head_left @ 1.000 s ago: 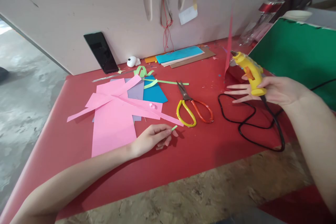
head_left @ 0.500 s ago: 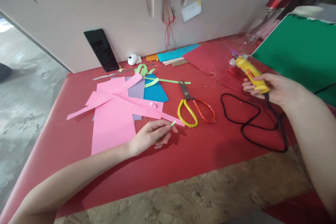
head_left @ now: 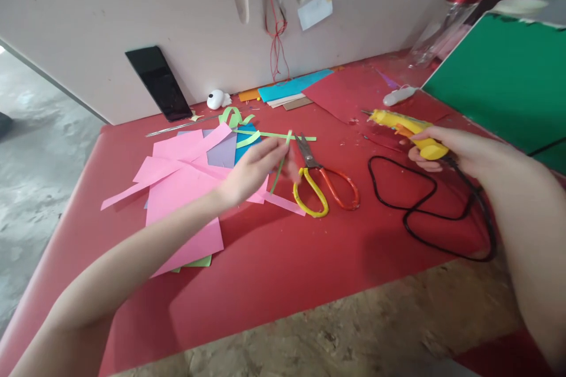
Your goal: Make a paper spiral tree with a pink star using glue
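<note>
A thin green paper strip (head_left: 277, 178) is pinched in my left hand (head_left: 260, 166), which is raised over the pink paper and slightly blurred. My right hand (head_left: 435, 144) grips a yellow hot glue gun (head_left: 409, 125), its metal nozzle pointing left; a black cord (head_left: 409, 212) runs from it in loops on the red tabletop. Scissors (head_left: 308, 156) with one yellow and one red handle lie just right of my left hand, blades slightly apart. Under my left forearm are pink paper pieces (head_left: 177, 203), with purple paper (head_left: 221, 150) and blue paper (head_left: 245, 144) partly covered.
A dark phone (head_left: 160, 83) leans on the pale wall. Beside it sits a small white figure (head_left: 217, 99). Curled green strips (head_left: 234, 118) and coloured paper scraps (head_left: 294, 87) lie behind. At right stand a green board (head_left: 499, 76) and a clear bottle (head_left: 451, 17) with a red band.
My left hand has lifted and moved away from me with the green strip, beside the scissors' blades. The glue gun has tilted and shifted left, uncovering a small white object behind it.
</note>
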`<state>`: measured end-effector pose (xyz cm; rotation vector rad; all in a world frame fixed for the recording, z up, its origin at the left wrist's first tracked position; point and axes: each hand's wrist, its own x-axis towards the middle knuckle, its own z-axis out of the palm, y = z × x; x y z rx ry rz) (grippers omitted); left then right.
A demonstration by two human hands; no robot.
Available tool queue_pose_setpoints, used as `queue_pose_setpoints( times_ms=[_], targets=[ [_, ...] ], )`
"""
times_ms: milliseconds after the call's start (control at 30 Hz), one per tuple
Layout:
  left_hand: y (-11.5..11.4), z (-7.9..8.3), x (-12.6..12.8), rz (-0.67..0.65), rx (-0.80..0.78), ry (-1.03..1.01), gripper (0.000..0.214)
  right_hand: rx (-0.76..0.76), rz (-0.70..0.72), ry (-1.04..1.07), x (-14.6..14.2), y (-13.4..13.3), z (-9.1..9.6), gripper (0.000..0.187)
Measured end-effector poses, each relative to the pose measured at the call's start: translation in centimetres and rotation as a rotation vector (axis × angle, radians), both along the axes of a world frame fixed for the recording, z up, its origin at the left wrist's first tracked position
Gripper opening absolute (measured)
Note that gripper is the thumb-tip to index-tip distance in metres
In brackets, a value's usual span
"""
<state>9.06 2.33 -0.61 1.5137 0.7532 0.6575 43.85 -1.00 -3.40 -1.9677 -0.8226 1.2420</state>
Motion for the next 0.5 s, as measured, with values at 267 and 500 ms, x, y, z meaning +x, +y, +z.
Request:
queue_pose_setpoints(
  times_ms=[267,500],
  targets=[
    [13.4,-2.9,11.5,0.107,0.321,0.261,0.024,-0.074,0.025,0.008,-0.9,-0.1,0.1,0.031],
    [16.4,-6.1,16.0,0.021,0.408,0.344,0.020,-0.061,0.013,0.054,-1.1,-0.1,0.0,0.029]
  ],
)
